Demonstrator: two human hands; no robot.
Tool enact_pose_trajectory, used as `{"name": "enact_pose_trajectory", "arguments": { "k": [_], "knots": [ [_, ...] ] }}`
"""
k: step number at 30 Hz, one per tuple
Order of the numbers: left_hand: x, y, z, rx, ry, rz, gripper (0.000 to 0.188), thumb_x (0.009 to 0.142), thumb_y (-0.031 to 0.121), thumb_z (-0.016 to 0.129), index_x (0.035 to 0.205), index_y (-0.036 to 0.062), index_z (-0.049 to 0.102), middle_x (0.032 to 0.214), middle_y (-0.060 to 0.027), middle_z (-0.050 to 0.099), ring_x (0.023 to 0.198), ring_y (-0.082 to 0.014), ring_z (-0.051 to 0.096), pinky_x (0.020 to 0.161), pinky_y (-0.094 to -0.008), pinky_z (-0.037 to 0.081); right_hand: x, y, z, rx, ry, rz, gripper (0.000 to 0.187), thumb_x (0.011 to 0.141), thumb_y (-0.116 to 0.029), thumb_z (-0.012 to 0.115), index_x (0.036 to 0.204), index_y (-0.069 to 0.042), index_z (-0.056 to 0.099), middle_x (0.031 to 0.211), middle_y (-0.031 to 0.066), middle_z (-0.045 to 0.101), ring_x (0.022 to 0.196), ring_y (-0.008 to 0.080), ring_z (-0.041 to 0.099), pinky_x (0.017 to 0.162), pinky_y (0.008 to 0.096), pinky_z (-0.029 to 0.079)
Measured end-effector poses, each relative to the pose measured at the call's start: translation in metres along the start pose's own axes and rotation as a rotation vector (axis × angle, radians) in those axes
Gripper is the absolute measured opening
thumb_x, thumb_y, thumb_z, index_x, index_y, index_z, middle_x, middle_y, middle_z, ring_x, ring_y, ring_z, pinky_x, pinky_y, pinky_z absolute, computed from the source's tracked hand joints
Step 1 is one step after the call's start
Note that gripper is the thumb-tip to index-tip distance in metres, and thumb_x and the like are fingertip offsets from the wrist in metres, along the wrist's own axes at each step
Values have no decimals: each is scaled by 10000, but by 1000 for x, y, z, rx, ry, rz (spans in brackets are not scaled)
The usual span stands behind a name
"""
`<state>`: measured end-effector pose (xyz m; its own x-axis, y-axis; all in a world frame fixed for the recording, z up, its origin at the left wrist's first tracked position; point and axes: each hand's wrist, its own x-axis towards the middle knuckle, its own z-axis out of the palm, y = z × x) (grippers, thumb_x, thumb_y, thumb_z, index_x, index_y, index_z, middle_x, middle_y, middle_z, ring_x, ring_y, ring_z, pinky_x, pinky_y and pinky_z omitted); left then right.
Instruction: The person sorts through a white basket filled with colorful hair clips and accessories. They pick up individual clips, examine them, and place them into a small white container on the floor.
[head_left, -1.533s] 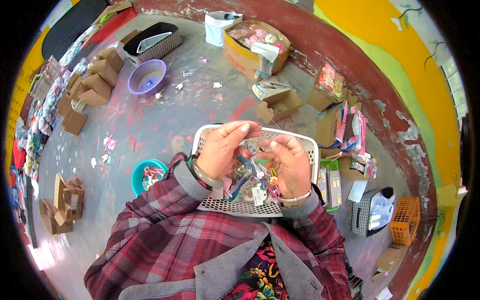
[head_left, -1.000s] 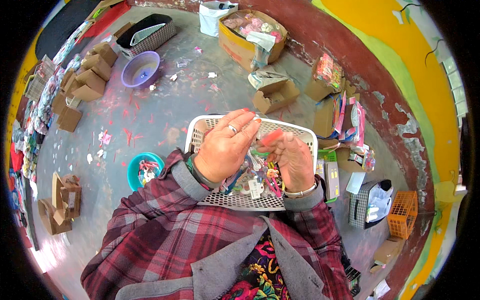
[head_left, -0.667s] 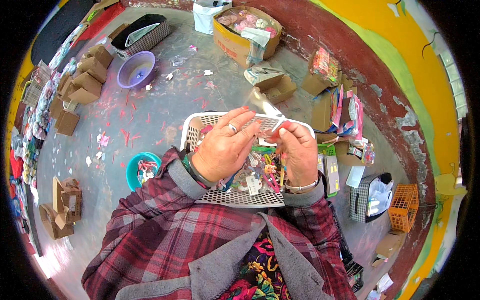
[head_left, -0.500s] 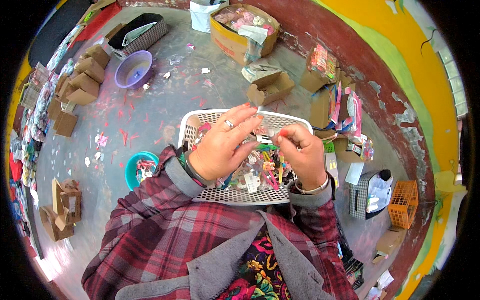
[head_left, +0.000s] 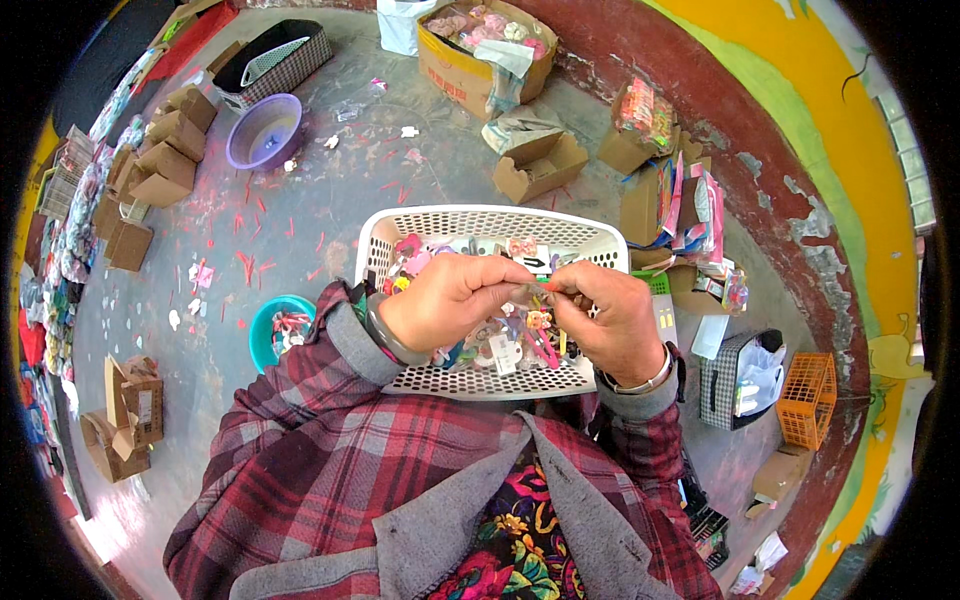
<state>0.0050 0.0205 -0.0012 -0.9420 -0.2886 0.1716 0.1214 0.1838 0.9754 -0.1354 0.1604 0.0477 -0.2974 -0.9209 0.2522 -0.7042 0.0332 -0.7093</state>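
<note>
Over the white perforated basket (head_left: 590,236), my left hand (head_left: 440,305) and my right hand (head_left: 615,325) meet fingertip to fingertip. Both are closed in a pinch. Something small and pale seems to sit between the fingertips, but it is too small to name. Below them, the basket holds a jumble of small colourful pieces that look like hair accessories. Among these are a white card (head_left: 505,354), a pink strip-like piece (head_left: 543,348) and a magenta piece (head_left: 408,244) near the far left corner. My hands hide part of the pile.
A teal bowl (head_left: 256,347) with small pieces stands left of the basket. Farther off are a purple basin (head_left: 236,152), an open cardboard box (head_left: 540,172) and a large full carton (head_left: 460,82). To the right stand a checked bin (head_left: 712,392) and an orange crate (head_left: 806,400).
My left hand has come down from a raised, spread pose, and its fingers have closed to meet my right fingertips. My right hand stays pinched, slightly lower.
</note>
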Motion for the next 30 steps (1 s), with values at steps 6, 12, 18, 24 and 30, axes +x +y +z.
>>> {"name": "enact_pose_trajectory", "arguments": {
  "k": [6, 12, 18, 24, 30],
  "knots": [
    [0, -1, -4, -89, -69, -88, 204, 880, 27, 508, 1066, -5, 585, 913, -60, 632, 836, -101, 575, 741, -237, 466, 0, 0, 3, 12, 19, 21, 68, 704, -35, 612, 759, -45, 572, 656, 98, 563, 573, 247, 566, 512, 322, 437],
    [0, 0, -5, -176, -108, -80, 216, 891, 7, 485, 1084, -21, 577, 998, -79, 631, 924, -126, 591, 818, -247, 472, -1, 3, 9, 61, 25, 56, 88, 702, -55, 643, 752, -38, 572, 640, 98, 558, 554, 226, 565, 498, 304, 430],
    [0, 3, -5, -184, -120, -88, 214, 893, 6, 480, 1078, -17, 583, 987, -71, 632, 912, -120, 592, 791, -238, 481, 0, 3, 8, 106, -10, 92, 103, 725, -77, 667, 779, -30, 594, 656, 93, 572, 564, 195, 570, 505, 288, 431],
    [1, 4, -5, -413, -60, -293, 188, 903, 60, 484, 1038, 2, 602, 952, -53, 637, 845, -83, 593, 662, -195, 491, 0, 5, 7, 302, 3, 105, 108, 797, -79, 630, 869, 1, 622, 703, 87, 608, 630, 136, 571, 548, 258, 437],
    [1, 8, -9, -323, -43, -276, 159, 891, 88, 518, 986, 4, 613, 901, -36, 647, 712, -43, 570, 561, -169, 464, 0, 6, 8, 351, -17, 164, 114, 836, -84, 592, 880, 17, 618, 690, 69, 595, 635, 104, 555, 562, 237, 436]
  ]
}}
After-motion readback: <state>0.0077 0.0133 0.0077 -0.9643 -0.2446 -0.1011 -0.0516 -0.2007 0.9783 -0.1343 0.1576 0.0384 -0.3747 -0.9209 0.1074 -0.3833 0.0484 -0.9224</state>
